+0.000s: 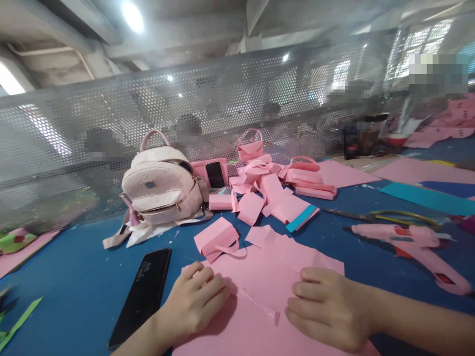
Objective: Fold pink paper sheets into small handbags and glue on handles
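Observation:
Large pink paper [256, 331] lies on the blue table under both hands. My left hand [200, 299] rests on its left part with the fingers curled in; the thumb and anything pinched below are hidden. On the right, my right hand [330, 309] is likewise closed, knuckles up, its fingertips against pink paper. Between the hands runs a thin, shiny line ending in a small pale pink strip [275, 317]. Just beyond my left hand sits a small folded pink paper bag [218, 239] with a loop handle. More pink sheets [297, 249] overlap beyond the hands.
A black phone [141, 296] lies left of my left hand. To the right are a pink glue gun [404, 237] and scissors [386, 217]. A pale backpack [161, 185] and a heap of pink paper pieces [270, 190] stand before a perforated metal screen [222, 104].

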A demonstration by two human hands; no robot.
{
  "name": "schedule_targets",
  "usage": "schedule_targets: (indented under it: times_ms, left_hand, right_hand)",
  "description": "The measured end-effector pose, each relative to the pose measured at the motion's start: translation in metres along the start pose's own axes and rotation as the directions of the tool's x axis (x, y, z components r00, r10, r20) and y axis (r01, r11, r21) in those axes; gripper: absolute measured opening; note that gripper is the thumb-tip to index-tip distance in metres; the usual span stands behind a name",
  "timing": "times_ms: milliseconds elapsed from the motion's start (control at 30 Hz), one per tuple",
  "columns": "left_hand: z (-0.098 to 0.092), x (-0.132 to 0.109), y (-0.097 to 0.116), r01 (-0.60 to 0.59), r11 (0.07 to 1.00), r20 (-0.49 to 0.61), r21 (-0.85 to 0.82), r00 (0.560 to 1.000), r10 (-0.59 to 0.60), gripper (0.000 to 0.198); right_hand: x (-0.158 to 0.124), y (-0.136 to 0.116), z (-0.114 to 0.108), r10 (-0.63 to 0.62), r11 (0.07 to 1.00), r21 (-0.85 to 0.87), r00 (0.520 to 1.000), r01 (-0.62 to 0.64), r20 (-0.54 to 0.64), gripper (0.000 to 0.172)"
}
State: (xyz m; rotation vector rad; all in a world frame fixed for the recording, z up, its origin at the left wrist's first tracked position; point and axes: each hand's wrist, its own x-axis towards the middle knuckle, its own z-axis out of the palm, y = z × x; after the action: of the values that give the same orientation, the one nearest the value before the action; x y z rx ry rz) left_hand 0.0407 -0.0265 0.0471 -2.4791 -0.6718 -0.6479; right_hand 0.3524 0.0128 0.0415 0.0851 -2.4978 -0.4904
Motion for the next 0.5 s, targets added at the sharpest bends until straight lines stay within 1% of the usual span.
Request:
schedule_targets:
  times_ms: [167,300,433,500]
  left_hand:
    - [0.0031,0.0018,-0.002,-0.005,1.0,-0.014,-0.006,1.0,0.005,0.034]
    - [0.005,0.0028,-0.0032,0.012,1.0,-0.007,0.014,1.0,-0.012,0.036]
    - [0.0058,0.0035,-0.0031,0.005,1.0,-0.008,0.018,1.0,-0.005,0.033]
    - [0.0063,0.0033,-0.0026,0.008,1.0,-0.016,0.011,1.0,-0.008,0.032]
  right_hand:
    - [-0.0015,0.0019,-0.0027,0.018,1.0,-0.005,1.0,-0.018,0.006,0.017]
    - [0.0003,0.0024,-0.0034,0.009,1.0,0.009,1.0,-0.009,0.018,0.018]
    - [0.0009,0.0036,-0.0022,0.02,1.0,-0.001,1.0,-0.02,-0.013,0.021]
    - [0.0007,0.0048,-0.0023,0.031,1.0,-0.003,0.999,-0.031,-0.035,0.02]
